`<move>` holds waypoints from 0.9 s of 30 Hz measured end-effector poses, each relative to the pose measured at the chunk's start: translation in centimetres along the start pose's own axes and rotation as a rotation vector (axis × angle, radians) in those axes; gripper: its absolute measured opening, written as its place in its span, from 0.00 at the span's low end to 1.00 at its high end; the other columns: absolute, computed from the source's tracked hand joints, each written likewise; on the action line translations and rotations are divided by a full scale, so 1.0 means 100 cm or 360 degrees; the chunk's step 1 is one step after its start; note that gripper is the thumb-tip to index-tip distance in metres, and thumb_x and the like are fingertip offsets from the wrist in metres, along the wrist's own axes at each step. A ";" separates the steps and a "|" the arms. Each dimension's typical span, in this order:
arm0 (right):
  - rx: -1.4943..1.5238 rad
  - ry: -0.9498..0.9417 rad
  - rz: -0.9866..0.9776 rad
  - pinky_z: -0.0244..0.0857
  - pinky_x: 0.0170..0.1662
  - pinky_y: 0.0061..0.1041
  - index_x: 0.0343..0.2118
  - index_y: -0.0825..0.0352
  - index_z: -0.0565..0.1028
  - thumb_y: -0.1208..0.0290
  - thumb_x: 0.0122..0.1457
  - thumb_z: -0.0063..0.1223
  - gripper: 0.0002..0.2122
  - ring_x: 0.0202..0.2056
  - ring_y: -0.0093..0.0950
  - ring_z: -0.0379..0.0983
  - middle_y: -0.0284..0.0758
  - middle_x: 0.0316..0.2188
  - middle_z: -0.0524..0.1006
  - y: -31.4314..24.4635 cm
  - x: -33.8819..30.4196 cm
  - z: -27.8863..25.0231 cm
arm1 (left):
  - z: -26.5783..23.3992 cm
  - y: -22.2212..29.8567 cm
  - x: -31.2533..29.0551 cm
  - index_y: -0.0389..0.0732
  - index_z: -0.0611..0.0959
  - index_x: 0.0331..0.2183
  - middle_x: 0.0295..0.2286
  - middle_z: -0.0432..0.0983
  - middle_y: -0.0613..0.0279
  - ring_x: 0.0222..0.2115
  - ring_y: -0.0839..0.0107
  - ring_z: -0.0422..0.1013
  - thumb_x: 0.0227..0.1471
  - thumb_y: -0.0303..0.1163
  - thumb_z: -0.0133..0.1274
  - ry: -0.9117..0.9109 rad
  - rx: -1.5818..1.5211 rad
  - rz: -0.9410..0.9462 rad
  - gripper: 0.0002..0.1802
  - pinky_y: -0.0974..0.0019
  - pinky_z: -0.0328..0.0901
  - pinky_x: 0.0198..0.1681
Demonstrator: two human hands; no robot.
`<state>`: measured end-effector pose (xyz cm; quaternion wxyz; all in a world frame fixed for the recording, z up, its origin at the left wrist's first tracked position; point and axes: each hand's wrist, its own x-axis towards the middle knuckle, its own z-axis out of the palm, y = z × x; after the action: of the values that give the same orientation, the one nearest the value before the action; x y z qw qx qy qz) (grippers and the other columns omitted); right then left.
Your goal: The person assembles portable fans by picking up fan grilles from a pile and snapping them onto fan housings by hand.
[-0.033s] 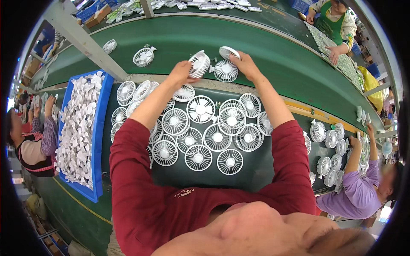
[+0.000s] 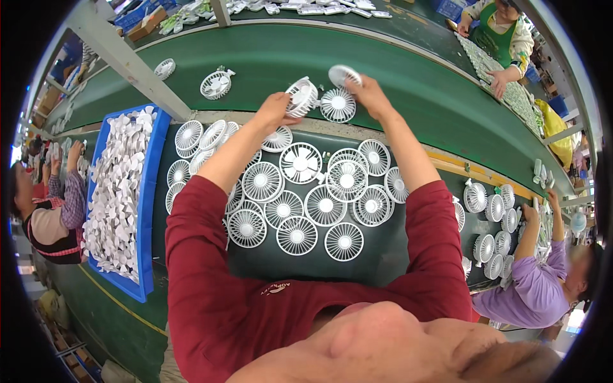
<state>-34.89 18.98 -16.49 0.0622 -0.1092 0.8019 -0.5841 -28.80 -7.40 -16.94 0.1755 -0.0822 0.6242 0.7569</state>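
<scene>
Green conveyor belt, hands gripping white fan grilles

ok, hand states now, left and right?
Left hand: closed on a white fan grille.
Right hand: holding a white round cover.

Nothing shows as changed between the two pictures: the left hand grips the same small white fan at the green belt, and the right hand holds its round white grille as before.
</scene>
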 end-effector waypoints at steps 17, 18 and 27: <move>0.0884 -0.0221 -0.0134 0.71 0.23 0.16 0.52 0.66 0.69 0.66 0.60 0.54 0.18 0.33 0.20 0.76 0.33 0.38 0.78 -0.096 -0.092 0.031 | 0.020 0.018 -0.072 0.36 0.72 0.50 0.46 0.73 0.53 0.46 0.62 0.71 0.63 0.39 0.44 -0.0017 -0.0901 0.0238 0.20 0.56 0.68 0.49; 0.0576 -0.0123 -0.0235 0.71 0.23 0.16 0.54 0.64 0.69 0.70 0.58 0.54 0.20 0.33 0.20 0.76 0.33 0.40 0.77 -0.101 -0.098 0.037 | 0.031 0.016 -0.078 0.36 0.72 0.51 0.48 0.72 0.52 0.49 0.61 0.69 0.62 0.40 0.44 -0.0164 -0.1034 0.0240 0.21 0.54 0.65 0.52; -0.0847 0.0212 -0.1256 0.56 0.57 0.43 0.53 0.59 0.71 0.67 0.50 0.56 0.24 0.55 0.45 0.60 0.43 0.54 0.66 -0.103 -0.162 0.098 | 0.052 -0.017 -0.142 0.45 0.70 0.53 0.54 0.66 0.57 0.55 0.59 0.63 0.64 0.49 0.36 -0.0476 -0.1466 0.0103 0.25 0.47 0.59 0.57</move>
<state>-15.94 10.90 -10.16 -0.2458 -0.3797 0.8231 -0.3434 -14.57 -4.42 -12.53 0.1851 -0.0223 0.1945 0.9630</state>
